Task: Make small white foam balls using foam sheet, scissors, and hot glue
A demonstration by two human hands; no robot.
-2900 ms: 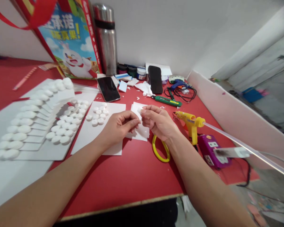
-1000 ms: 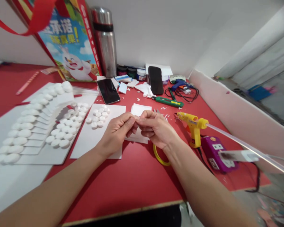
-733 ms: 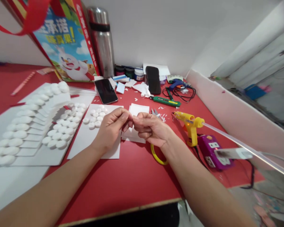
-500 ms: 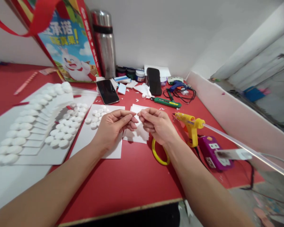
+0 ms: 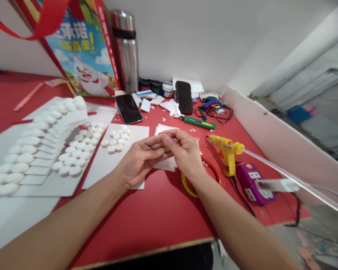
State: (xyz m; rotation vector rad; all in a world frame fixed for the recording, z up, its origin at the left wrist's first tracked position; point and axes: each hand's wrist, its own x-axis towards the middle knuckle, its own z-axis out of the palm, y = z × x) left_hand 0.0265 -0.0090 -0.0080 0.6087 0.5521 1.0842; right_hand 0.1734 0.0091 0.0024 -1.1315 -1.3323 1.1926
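Observation:
My left hand (image 5: 141, 159) and my right hand (image 5: 184, 150) meet over the middle of the red table (image 5: 157, 210). The right hand's curled fingers press against the left hand's fingertips and thumb. Whatever is pinched between them is hidden. Under the hands lies a small white foam sheet (image 5: 163, 129). Scissors with a yellow and a red handle loop (image 5: 189, 186) lie just below my right wrist. Several small white discs (image 5: 115, 140) sit on a white sheet (image 5: 115, 165) left of my left hand.
A yellow glue gun (image 5: 227, 148) with a clear glue stick stands to the right, beside a purple box (image 5: 253, 180). Two phones (image 5: 129, 108) (image 5: 184, 96), a green utility knife (image 5: 198, 122), cables, a steel flask (image 5: 125, 48) and a printed bag (image 5: 81, 56) stand further back. Rows of white discs (image 5: 30, 150) cover the sheets at left.
The two hands, slightly apart half a second ago, have closed together. The right fingers now curl over the left fingertips. The scissors' red handle loop now shows.

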